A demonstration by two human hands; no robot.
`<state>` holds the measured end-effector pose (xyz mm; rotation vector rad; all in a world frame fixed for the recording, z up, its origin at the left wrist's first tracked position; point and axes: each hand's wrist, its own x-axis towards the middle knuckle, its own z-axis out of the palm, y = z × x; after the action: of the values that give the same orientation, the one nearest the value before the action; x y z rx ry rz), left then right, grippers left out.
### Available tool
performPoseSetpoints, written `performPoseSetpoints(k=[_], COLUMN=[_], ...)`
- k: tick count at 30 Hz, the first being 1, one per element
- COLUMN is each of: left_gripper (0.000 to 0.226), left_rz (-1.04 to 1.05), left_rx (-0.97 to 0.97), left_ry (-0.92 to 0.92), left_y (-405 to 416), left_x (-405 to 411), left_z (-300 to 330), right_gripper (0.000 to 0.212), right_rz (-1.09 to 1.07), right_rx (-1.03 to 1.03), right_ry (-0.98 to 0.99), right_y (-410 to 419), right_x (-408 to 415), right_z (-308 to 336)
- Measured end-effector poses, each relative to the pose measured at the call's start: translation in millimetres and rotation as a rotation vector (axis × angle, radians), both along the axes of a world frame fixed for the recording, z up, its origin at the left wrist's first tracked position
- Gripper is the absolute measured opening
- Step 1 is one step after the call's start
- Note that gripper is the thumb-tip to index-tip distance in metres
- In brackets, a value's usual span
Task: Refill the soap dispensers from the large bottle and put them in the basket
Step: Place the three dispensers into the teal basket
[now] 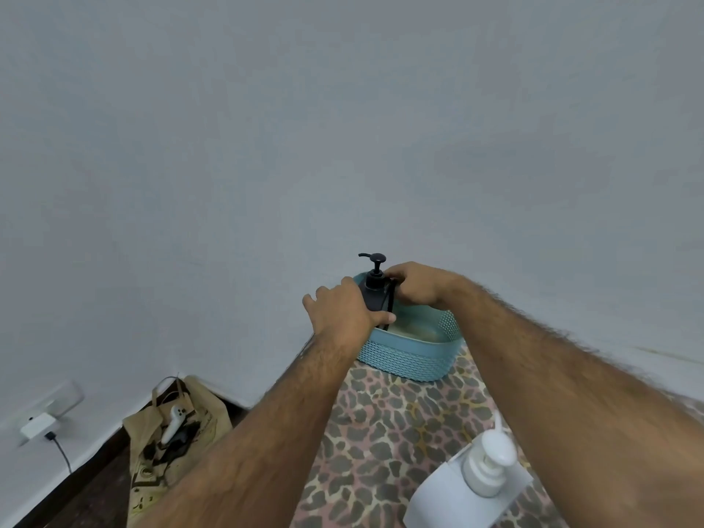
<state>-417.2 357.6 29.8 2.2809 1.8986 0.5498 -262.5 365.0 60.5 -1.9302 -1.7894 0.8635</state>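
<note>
Wall (343,127): plain pale grey, filling the far and upper part of the scene.

Patterned cloth (388,432): leopard-spot print in brown, tan and pink, covering the surface that runs from the near edge to the wall.

Basket (404,356): light blue plastic with a perforated weave-look wall, standing on the far end of the cloth, close against the wall. Its right part shows a bare pale floor.

Large white bottle (457,489): near right on the cloth, white body with a white pump head, upright, partly cut by the right forearm and the lower edge.

Paper bag (179,432): tan, crumpled, on the dark floor at near left, beside the cloth-covered surface; a white handheld controller (173,423) and dark items lie in it.

Left hand (343,312): closed around the left side of the dark soap dispenser (375,291), thumb curled across its front.

Right hand (413,283): gripping the dispenser from the right at shoulder height, fingers bent around it.

Dark soap dispenser: black or dark grey, upright, with a black pump whose spout points left; held by both hands inside the basket's left end. Whether its base touches the basket floor cannot be told.

White charger (36,424): plugged at the wall, far left, with a dark cable hanging down.
</note>
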Motion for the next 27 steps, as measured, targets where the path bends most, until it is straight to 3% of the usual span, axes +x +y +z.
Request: performPoseSetpoints(k=[6, 11, 16, 20, 27], left_gripper=[0.08, 0.081, 0.064, 0.041, 0.036], left_rz=[-0.013, -0.023, -0.037, -0.111, -0.361], left_rx=[0.052, 0.07, 0.188, 0.313, 0.139], left_ry=[-0.014, -0.022, -0.12, -0.33, -0.44], left_y=[-1, -6, -23, -58, -125], left_x=[0, -2, -11, -20, -32], left_z=[-5, 0, 8, 17, 3], right_gripper=[0.067, 0.063, 0.063, 0.056, 0.048], right_rz=[0.051, 0.024, -0.065, -0.118, -0.193], right_rx=[-0.058, -0.049, -0.011, 0.013, -0.049], right_ry=[0.093, 0.068, -0.038, -0.046, -0.059], right_y=[-6, -19, -37, -66, -132], right_x=[1, -1, 6, 13, 25], right_z=[0, 9, 25, 43, 51])
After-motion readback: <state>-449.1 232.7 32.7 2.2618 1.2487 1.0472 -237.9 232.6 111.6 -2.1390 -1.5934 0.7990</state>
